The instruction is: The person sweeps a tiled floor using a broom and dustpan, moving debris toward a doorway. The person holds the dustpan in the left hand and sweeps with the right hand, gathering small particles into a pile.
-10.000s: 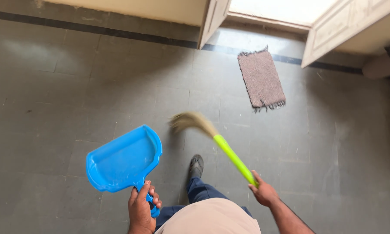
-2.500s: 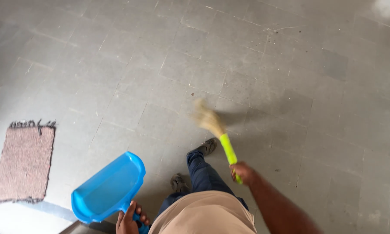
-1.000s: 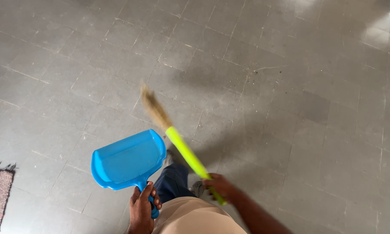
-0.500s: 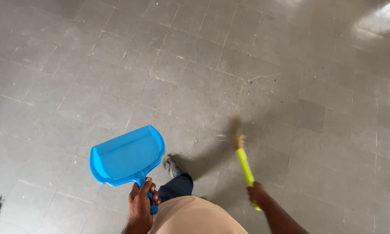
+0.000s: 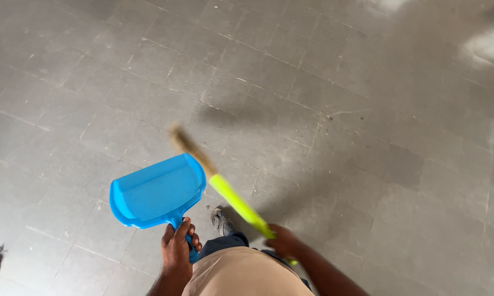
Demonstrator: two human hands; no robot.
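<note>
A grey tiled floor (image 5: 324, 98) is seen from above. The broom (image 5: 225, 189), gripped by the right hand (image 5: 282, 241), is now swung leftward beside the blue dustpan (image 5: 156, 192), whose handle is clasped by the left hand (image 5: 177, 253).

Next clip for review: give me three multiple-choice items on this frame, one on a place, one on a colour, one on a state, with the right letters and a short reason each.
1. Where is the dustpan relative to the broom?
A. On its left
B. On its right
C. Lying on the floor behind the person

2. What colour is the broom's handle?
A. Red
B. Yellow-green
C. Black

3. How is the dustpan held?
A. Resting flat on the floor
B. Hanging from a wall hook
C. Lifted off the floor by its handle

Answers: 1 A, the pan sits left of the bristles and handle. 2 B, the handle is bright yellow-green. 3 C, the left hand grips the handle, while the right hand holds the broom.
</note>
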